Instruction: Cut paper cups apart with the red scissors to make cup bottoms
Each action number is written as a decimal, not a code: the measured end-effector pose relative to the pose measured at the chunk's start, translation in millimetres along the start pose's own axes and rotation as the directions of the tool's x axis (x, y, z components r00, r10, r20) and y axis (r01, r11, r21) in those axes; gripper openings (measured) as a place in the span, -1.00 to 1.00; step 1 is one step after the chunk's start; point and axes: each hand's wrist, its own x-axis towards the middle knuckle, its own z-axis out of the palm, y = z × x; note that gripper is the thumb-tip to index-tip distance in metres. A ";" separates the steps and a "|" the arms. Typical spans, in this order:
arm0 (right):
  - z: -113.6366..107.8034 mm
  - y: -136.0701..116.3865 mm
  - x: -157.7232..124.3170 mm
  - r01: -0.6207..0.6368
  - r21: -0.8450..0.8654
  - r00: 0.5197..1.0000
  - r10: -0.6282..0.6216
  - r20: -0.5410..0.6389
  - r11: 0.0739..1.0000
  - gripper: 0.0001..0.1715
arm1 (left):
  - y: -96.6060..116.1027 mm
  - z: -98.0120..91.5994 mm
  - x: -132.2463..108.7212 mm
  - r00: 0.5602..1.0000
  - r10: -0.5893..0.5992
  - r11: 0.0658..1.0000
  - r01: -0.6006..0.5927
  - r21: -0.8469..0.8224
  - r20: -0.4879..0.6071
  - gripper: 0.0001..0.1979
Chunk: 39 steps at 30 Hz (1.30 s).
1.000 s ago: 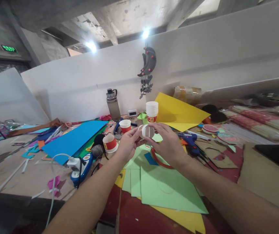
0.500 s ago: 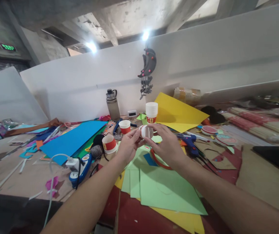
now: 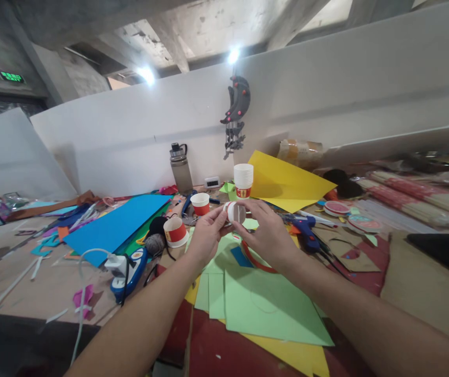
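Note:
A small white paper cup (image 3: 237,213) with a trace of red is held up between my two hands, tipped so that a round, shaded end faces me. My left hand (image 3: 209,230) grips its left side with thumb and fingers. On the right, my right hand (image 3: 266,230) closes its thumb and fingertips on the other side. Below the hands lie pale green paper sheets (image 3: 271,314) and an orange-red ring (image 3: 264,268). Left of them, a red and white cup (image 3: 176,232) lies tilted, and another paper cup (image 3: 200,204) stands upright.
A stack of paper cups (image 3: 243,180) stands behind my hands, beside yellow card (image 3: 291,180). A blue glue gun (image 3: 306,233) lies to the right. Blue card (image 3: 118,225), a power strip (image 3: 130,275) with a looping cable, and a bottle (image 3: 181,170) are on the left.
The camera view has shifted very slightly. Both hands keep hold of the cup in almost the same place.

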 end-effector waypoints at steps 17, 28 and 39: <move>0.6 -1.7 1.5 -0.010 -0.005 1.000 0.010 -0.019 1.000 -0.56 | 0.0 2.9 -1.7 0.998 0.054 0.998 -0.053 0.027 -0.015 -0.63; 0.0 -5.2 1.8 -0.047 -0.010 0.999 0.047 -0.026 0.999 -0.57 | -0.9 5.6 -1.6 0.999 0.025 0.999 -0.024 0.022 -0.046 -0.62; 1.7 -1.9 -1.2 -0.057 -0.036 0.998 0.056 -0.030 0.998 -0.53 | -1.1 1.2 -2.3 0.998 0.051 0.992 -0.056 0.116 0.045 -0.60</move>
